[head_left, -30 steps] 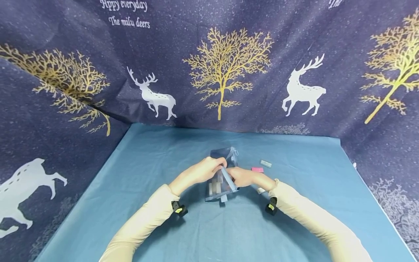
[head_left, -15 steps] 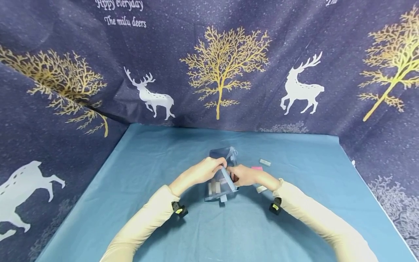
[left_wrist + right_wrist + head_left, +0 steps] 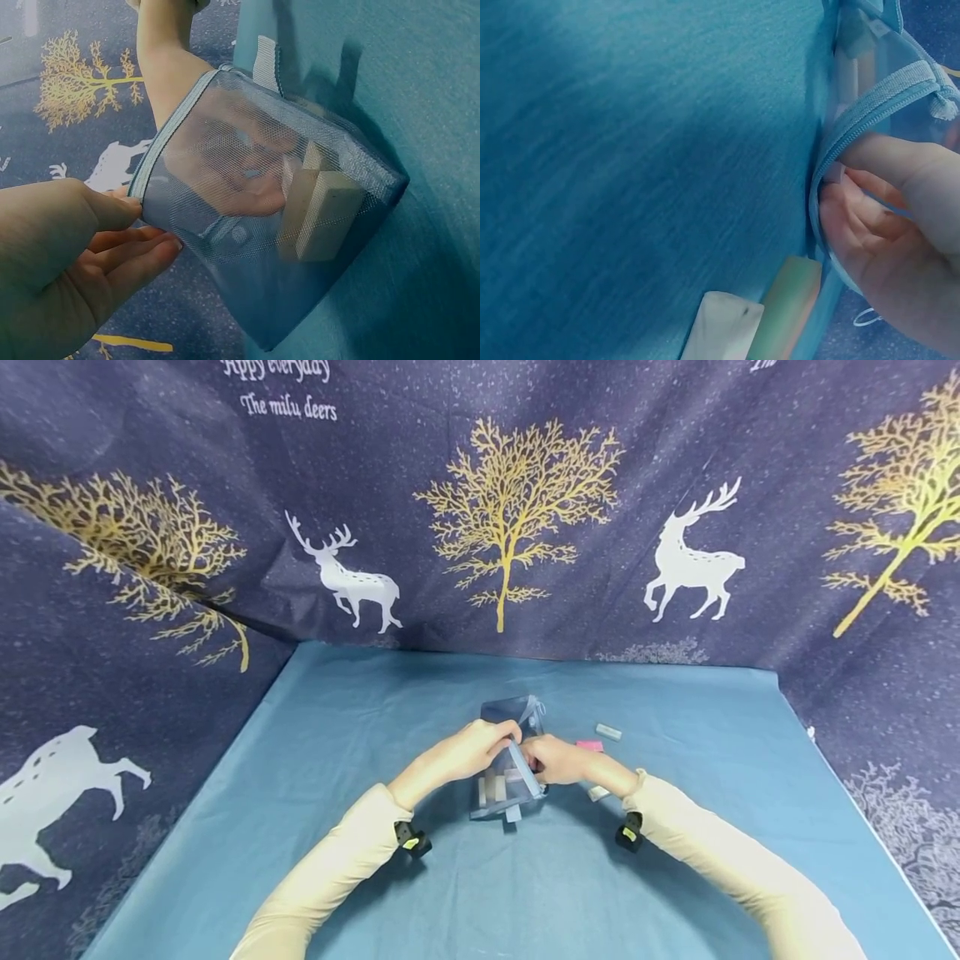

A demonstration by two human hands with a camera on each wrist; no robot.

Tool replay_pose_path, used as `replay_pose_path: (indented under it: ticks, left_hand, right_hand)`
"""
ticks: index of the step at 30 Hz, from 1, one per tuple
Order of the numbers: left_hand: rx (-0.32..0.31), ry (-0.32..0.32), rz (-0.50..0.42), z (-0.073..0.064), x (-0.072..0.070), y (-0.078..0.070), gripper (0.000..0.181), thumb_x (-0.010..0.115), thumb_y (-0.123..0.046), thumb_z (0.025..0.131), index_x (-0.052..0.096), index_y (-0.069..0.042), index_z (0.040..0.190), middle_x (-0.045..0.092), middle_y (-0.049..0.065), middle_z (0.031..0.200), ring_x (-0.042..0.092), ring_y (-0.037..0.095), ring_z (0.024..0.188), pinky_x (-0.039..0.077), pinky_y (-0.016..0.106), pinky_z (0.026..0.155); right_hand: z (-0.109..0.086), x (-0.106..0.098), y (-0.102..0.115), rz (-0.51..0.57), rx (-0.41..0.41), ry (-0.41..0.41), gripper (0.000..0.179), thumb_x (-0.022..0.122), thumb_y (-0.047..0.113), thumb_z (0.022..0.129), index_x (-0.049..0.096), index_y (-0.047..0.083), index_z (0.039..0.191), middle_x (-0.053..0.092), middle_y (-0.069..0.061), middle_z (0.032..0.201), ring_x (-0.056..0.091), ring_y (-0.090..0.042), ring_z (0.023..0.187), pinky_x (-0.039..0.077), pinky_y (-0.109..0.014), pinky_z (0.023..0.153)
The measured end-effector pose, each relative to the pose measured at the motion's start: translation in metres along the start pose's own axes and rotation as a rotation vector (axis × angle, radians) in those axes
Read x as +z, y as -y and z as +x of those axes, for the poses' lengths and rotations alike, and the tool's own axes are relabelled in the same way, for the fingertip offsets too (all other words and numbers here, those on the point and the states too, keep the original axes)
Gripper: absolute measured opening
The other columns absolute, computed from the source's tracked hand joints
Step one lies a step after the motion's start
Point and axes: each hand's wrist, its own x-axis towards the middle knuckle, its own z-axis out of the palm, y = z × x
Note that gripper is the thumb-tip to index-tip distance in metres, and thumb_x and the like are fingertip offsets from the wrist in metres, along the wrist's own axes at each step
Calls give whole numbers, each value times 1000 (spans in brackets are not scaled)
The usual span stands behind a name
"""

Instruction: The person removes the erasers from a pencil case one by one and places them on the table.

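Pouch of blue see-through mesh [image 3: 247, 289] sits between your hands at the head frame's centre, its open zip edge [image 3: 527, 770] slanting down to the lower right, facing your right hand [image 3: 558, 762]. Your left hand [image 3: 474, 747] pinches that edge. Inside, your right fingers curl beside pale rectangular blocks [image 3: 328, 217]; whether they grip one, you cannot tell. Right of centre lie bright pink [image 3: 590, 746], pale green [image 3: 609, 732] and whitish blocks [image 3: 597, 793], nearer your right hand.
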Motion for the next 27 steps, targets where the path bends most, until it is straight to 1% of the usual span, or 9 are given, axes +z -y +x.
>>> replay_pose_path:
  ticks: [5, 10, 14, 18, 22, 25, 27]
  left_hand:
    - [-1, -7, 13, 0, 0, -1, 18, 44, -11, 96, 54, -10, 111, 62, 9, 79, 36, 5, 52, 32, 17, 50]
    - [3, -8, 12, -1, 0, -2, 18, 45, -10, 96, 54, -12, 111, 64, 10, 83, 36, 5, 53, 33, 18, 52]
    - [2, -7, 6, -2, 0, -1, 19, 45, -10, 95, 54, -11, 112, 63, 11, 81, 36, 5, 52, 34, 18, 52]
    - [4, -12, 13, -1, 1, -1, 19, 45, -10, 95, 54, -10, 112, 64, 10, 84, 39, 5, 54, 36, 18, 54]
    - [17, -24, 26, -1, 1, -1, 19, 45, -10, 95, 54, -12, 111, 65, 8, 89, 42, 6, 57, 38, 19, 55]
    - [20, -32, 26, -2, 1, 0, 19, 46, -10, 95, 55, -12, 112, 66, 8, 92, 42, 6, 57, 37, 19, 54]
    - [16, -31, 22, -3, 2, 0, 20, 46, -10, 95, 55, -11, 113, 67, 8, 94, 42, 5, 56, 37, 18, 53]
  right_hand:
    - [-1, 0, -1, 2, -4, -7, 12, 67, 4, 76, 57, 11, 78, 56, 1, 77, 54, -8, 65, 43, -17, 57]
    - [-1, 2, -1, -1, -12, -31, 12, 65, 4, 76, 60, 12, 83, 57, 3, 79, 57, -6, 68, 46, -15, 59]
    - [-3, 0, 1, 31, -35, -56, 14, 64, 4, 76, 62, 10, 88, 59, 1, 80, 61, -11, 69, 49, -17, 61]
    - [-5, 0, 1, 41, -60, -83, 15, 65, 5, 77, 62, 10, 91, 60, -2, 79, 61, -16, 70, 50, -21, 61]
    - [-7, -1, -2, 29, -66, -98, 12, 66, 6, 77, 61, 11, 86, 62, -3, 78, 60, -16, 69, 49, -21, 60]
    - [-8, -1, -4, 35, -56, -99, 10, 65, 5, 77, 59, 11, 81, 63, -3, 77, 59, -11, 67, 48, -19, 60]
    - [-8, -1, -5, 47, -48, -95, 10, 63, 4, 76, 58, 11, 80, 64, -2, 77, 58, -8, 66, 48, -18, 60]
